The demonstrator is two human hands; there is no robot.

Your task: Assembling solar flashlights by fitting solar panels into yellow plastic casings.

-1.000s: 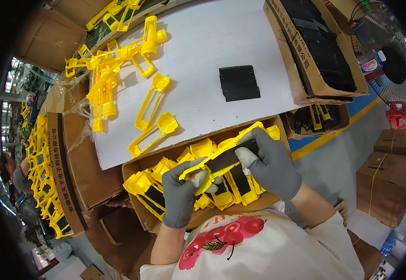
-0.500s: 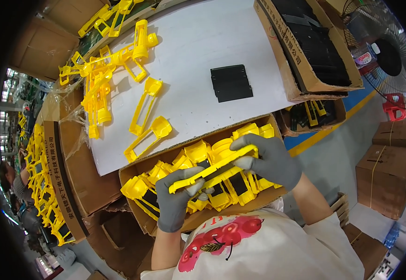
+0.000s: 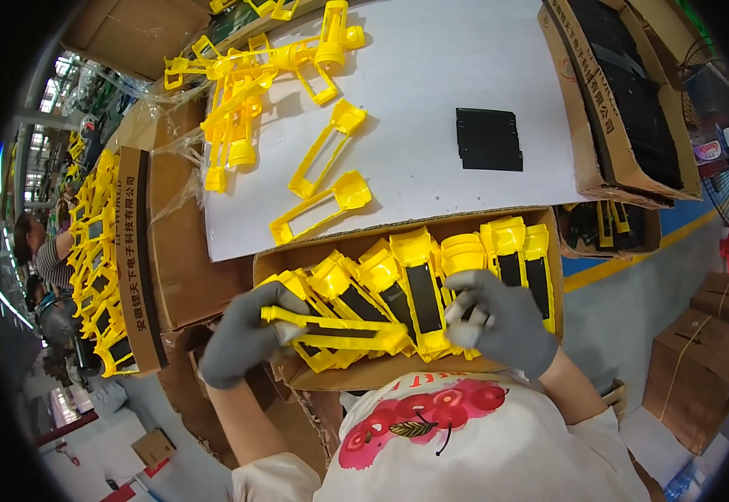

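Observation:
My left hand (image 3: 246, 336), in a grey glove, grips one end of a yellow plastic frame (image 3: 381, 339) with a dark strip along it. The frame lies nearly level over the cardboard box (image 3: 406, 224) in front of me. To its right hovers my gloved right hand (image 3: 507, 326), fingers bent and apart, with nothing seen in them. Beneath both hands, the box holds several similar yellow frames with black panels (image 3: 421, 293) in them, standing side by side and leaning.
Several yellow frames without panels (image 3: 323, 151) lie on the white table (image 3: 415, 67), left of a small stack of black panels (image 3: 488, 140). A carton of black panels (image 3: 632, 92) stands at the right. Another carton of yellow frames (image 3: 143, 259) is at the left, with people beyond.
My right hand has let go of the yellow frame and drawn away to the right. My left hand has moved left with the frame, now more level. The whole view has shifted.

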